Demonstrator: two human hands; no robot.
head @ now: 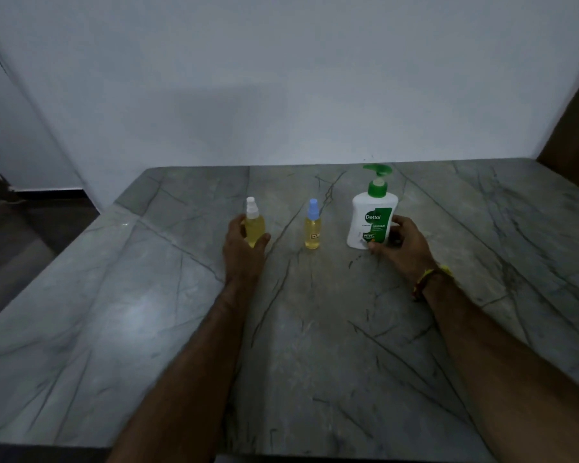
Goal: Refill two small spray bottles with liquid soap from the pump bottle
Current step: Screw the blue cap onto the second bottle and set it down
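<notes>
Head view: left hand [243, 243] curled around white-capped spray bottle [254, 225]; right hand [403, 242] grips pump bottle [370, 222].

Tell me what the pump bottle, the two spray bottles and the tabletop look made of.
Pump bottle: opaque white plastic, probably, slightly glossy.
White-capped spray bottle and blue-capped spray bottle: clear plastic, likely; yellow liquid shows through.
Tabletop: polished grey veined stone or lookalike.
</notes>
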